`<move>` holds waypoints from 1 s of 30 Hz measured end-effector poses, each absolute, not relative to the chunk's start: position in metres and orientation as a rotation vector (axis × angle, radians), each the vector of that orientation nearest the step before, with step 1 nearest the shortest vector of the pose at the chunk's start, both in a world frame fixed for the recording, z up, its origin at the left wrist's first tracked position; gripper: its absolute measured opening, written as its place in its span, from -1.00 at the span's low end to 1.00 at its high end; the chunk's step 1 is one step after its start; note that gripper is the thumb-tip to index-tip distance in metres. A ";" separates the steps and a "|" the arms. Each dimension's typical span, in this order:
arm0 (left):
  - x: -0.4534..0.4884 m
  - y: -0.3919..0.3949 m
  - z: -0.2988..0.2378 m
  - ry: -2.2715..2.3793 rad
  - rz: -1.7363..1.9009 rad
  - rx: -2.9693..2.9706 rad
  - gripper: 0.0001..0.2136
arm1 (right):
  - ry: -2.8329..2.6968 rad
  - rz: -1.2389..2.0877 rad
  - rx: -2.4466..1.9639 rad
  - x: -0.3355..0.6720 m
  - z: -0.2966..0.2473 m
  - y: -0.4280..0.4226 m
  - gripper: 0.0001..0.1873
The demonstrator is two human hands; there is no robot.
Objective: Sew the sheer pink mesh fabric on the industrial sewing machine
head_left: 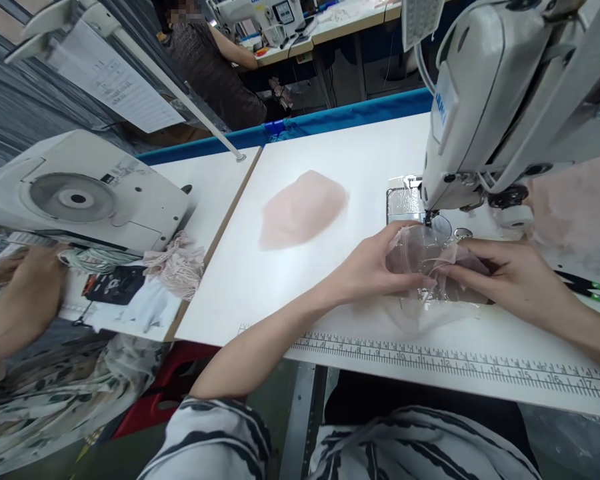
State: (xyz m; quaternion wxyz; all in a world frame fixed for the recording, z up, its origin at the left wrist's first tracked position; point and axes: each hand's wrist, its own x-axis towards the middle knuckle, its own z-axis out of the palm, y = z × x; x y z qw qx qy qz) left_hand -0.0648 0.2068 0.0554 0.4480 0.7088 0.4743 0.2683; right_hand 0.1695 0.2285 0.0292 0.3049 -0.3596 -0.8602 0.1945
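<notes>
Just in front of the needle of a white sewing machine (473,100), both hands hold a sheer pale pink piece of fabric (415,250). My left hand (375,263) pinches its left side, thumb and fingers closed on it. On the right side, my right hand (505,270) grips the same fabric between thumb and fingers. Some of the cloth hangs loosely below the hands over the table's front part. A second sheer pink piece (303,210) lies flat on the white table (245,280), left of the machine.
More pink fabric (575,200) lies right of the machine, near green-and-black handled tools (595,290). A printed ruler (430,360) runs along the front edge. At left, a co-worker's arm (25,307) is beside another sewing machine (80,193). Another person (210,73) sits beyond the blue cloth edge.
</notes>
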 end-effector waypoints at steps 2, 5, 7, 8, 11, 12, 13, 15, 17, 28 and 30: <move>-0.064 0.208 0.053 1.145 0.598 1.702 -0.54 | -2.175 0.819 -0.982 0.168 0.030 0.228 -0.67; -0.067 0.212 0.051 1.116 0.638 1.594 -0.81 | -2.054 1.003 -1.086 0.171 0.030 0.230 -0.65; -0.070 0.214 0.051 1.093 0.661 1.512 -0.80 | -1.992 1.053 -1.165 0.174 0.030 0.232 -0.60; -0.071 0.214 0.051 1.078 0.664 1.471 -0.77 | -1.959 1.085 -1.206 0.175 0.031 0.232 -0.59; -0.073 0.215 0.051 1.048 0.667 1.399 -0.73 | -1.858 1.240 -1.318 0.175 0.034 0.233 -0.54; -0.073 0.215 0.051 1.042 0.668 1.393 -0.72 | -1.829 1.307 -1.348 0.174 0.036 0.233 -0.52; -0.073 0.215 0.051 1.036 0.668 1.393 -0.73 | -1.801 1.368 -1.368 0.174 0.037 0.233 -0.51; -0.072 0.215 0.051 1.026 0.665 1.393 -0.74 | -1.762 1.482 -1.367 0.172 0.038 0.233 -0.51; -0.070 0.215 0.050 1.021 0.662 1.403 -0.75 | -1.734 1.577 -1.330 0.171 0.039 0.233 -0.53; -0.061 0.207 0.049 1.163 0.679 1.687 -0.79 | -1.630 1.610 -1.224 0.161 0.039 0.226 -0.65; -0.058 0.205 0.045 1.184 0.747 1.739 -0.80 | -1.612 1.591 -1.194 0.159 0.039 0.224 -0.63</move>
